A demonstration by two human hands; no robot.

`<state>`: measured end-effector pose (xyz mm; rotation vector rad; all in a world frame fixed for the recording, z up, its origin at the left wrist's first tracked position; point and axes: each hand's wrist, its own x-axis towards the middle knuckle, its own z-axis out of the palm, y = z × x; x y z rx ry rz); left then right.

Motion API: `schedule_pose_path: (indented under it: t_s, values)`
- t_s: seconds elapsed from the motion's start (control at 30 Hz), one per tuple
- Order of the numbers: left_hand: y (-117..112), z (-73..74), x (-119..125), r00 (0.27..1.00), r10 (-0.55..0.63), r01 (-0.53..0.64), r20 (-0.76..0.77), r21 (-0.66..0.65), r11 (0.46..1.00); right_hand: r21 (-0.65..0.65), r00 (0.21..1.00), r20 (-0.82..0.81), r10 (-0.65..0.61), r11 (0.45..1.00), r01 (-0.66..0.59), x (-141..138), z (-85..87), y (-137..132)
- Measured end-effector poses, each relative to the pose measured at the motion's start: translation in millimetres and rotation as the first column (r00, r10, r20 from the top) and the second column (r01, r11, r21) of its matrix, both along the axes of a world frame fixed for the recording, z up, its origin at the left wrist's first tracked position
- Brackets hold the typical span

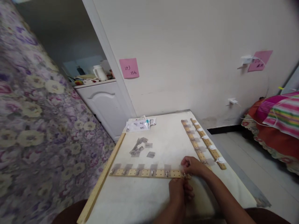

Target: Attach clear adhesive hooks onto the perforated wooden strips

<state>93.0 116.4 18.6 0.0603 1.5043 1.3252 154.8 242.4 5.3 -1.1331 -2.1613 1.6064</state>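
A pale wooden strip with holes [146, 173] lies across the near part of the table. Along it sit several small shiny metal pieces, each with a greyish see-through plastic square. My left hand [178, 189] is closed at the strip's right end, fingers curled against its near edge. Just above that end, my right hand [193, 165] pinches its thumb and fingers together beside the last metal piece [184, 175]; what lies between the fingertips is too small to make out. Loose plastic squares with metal bits [138, 150] are scattered beyond the strip.
Two more wooden strips run along the right side, one with plastic squares [193, 140], one with white round tags [211, 147]. Packaged cards [137, 125] lie at the back left. A long wooden bar [102, 177] follows the table's left edge. A floral curtain [42, 124] hangs left.
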Motion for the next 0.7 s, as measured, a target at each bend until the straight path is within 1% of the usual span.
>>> schedule_pose_path:
  t_s: [0.17, 0.37, 0.5, 0.7]
  values:
    - [-1.2, -0.4, -0.8, 1.000, -0.008, 0.008, 0.023, 0.014, 1.000, -0.031, 1.000, -0.011, 0.000, 1.000, 0.000, -0.5, 4.5, -1.7]
    - [-1.8, -1.1, -2.5, 0.998, -0.012, 0.011, 0.054, 0.031, 0.999, -0.045, 0.998, -0.055, 0.016, 0.999, -0.019, 8.6, 13.3, -4.7]
    - [-1.5, -1.5, -1.8, 0.998, -0.007, 0.006, 0.055, 0.032, 0.999, -0.004, 0.999, -0.050, 0.016, 1.000, -0.016, 10.6, 16.8, -4.9]
    - [-0.6, -3.1, -1.2, 0.999, 0.006, -0.007, 0.034, 0.030, 1.000, 0.069, 1.000, -0.027, 0.000, 0.998, 0.001, 6.8, 11.4, -3.6]
